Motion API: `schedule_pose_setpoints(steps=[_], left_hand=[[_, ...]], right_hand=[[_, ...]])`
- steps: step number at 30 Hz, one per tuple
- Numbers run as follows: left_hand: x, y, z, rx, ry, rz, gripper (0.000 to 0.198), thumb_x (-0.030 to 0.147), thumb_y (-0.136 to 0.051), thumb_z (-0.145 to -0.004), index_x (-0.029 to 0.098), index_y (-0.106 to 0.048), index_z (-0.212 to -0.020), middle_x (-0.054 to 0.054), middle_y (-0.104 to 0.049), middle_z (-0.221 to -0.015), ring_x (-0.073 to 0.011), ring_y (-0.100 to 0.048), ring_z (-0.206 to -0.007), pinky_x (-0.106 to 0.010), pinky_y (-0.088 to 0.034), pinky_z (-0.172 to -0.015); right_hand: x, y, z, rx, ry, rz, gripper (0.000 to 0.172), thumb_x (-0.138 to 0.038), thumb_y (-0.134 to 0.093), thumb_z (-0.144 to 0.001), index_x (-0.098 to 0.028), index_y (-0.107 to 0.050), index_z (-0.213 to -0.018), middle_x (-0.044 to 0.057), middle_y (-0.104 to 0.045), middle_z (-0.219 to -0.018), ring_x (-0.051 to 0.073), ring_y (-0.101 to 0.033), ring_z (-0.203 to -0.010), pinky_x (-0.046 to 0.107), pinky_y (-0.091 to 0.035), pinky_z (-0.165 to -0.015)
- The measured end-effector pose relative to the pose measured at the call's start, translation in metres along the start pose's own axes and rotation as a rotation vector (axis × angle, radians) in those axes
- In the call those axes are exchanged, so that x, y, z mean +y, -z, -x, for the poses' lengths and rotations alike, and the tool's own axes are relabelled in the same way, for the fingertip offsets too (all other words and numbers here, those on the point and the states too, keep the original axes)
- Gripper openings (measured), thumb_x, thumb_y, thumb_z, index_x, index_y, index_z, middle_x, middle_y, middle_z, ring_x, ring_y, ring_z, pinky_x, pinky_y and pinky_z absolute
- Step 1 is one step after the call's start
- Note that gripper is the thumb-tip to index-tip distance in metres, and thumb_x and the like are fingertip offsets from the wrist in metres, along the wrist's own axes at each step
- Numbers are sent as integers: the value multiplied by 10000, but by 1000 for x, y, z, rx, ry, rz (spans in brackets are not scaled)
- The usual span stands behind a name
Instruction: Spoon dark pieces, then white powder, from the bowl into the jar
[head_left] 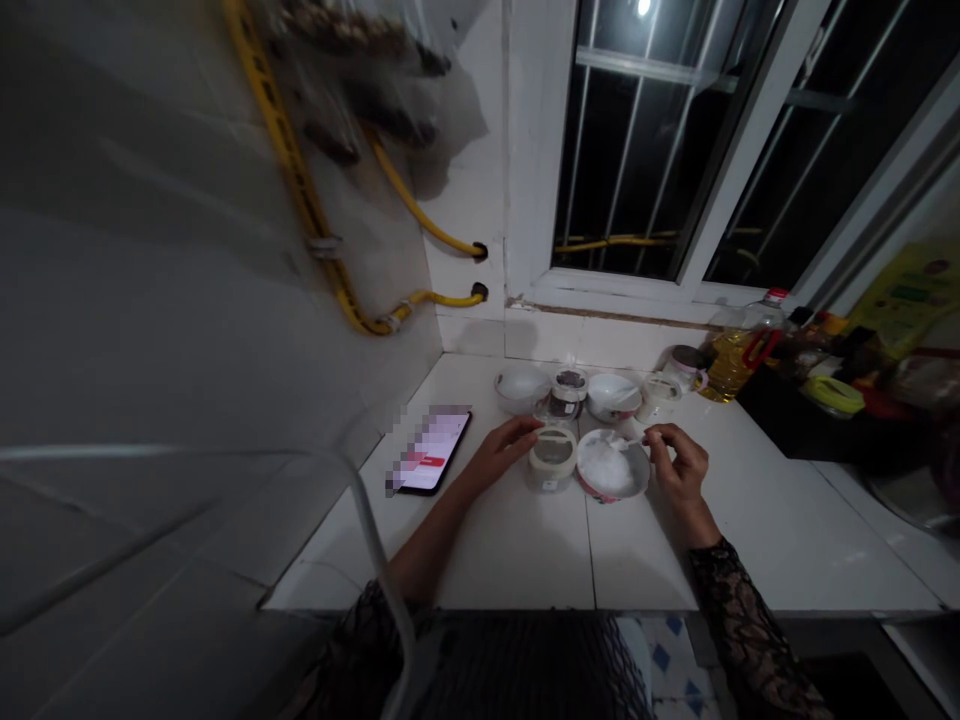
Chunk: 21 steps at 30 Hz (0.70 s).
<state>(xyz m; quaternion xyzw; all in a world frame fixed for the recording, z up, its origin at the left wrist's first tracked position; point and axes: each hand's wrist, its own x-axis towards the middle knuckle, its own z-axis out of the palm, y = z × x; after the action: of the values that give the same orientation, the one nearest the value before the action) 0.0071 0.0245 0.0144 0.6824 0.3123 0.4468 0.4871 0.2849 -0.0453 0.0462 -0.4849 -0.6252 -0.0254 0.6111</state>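
Observation:
My right hand [679,470] pinches the handle of a white spoon [634,440], whose head is over a bowl [611,492] of white grainy powder [606,466]. Left of that bowl stands a small clear jar [553,462] with a pale rim. The fingers of my left hand [504,452] are stretched out against the jar's left side, near its top. Behind are a white bowl [523,388], a glass jar with dark contents [568,394], another bowl [613,396] with a spoon in it, and a pale-lidded jar [660,395].
A phone [435,460] with a lit screen lies left on the white tiled counter [517,560]. At the back right are a mug [686,368], an oil bottle [739,350] and a dark box [787,420] of condiments. A grey curved bar [367,520] crosses the left foreground.

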Motion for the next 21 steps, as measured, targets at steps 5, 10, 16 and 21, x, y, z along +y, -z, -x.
schedule_pose_setpoints(steps=[5,10,16,21], left_hand=[[0,-2,-1,101,-11,-43,400,533,-607,-834,164,-686,-966,-76,-721,-1006,-230,-651,-960,-336,-490,-888],[1,-1,0,132,12,-58,325,461,-628,-810,170,-696,-938,-71,-718,-971,-224,-642,-917,-322,-475,-818],[4,0,0,87,13,-56,334,448,-662,-776,168,-695,-955,-68,-712,-951,-212,-626,-871,-309,-458,-771],[3,-1,-1,101,-4,-48,332,454,-669,-772,168,-699,-940,-63,-716,-937,-207,-619,-855,-303,-463,-758]], right_hand=[[-3,0,2,133,-15,-54,255,-406,-550,-903,-215,-610,-747,11,-619,-637,142,-554,-516,287,-463,-513],[-6,-1,2,6,53,-24,244,-370,-541,-908,-219,-612,-730,13,-625,-626,145,-558,-520,286,-459,-536],[4,-5,-1,-334,56,77,263,-405,-525,-918,-212,-665,-807,25,-654,-676,147,-551,-559,273,-441,-555],[8,2,-8,-335,131,168,228,-367,-519,-927,-218,-659,-826,39,-671,-746,153,-562,-591,290,-463,-598]])
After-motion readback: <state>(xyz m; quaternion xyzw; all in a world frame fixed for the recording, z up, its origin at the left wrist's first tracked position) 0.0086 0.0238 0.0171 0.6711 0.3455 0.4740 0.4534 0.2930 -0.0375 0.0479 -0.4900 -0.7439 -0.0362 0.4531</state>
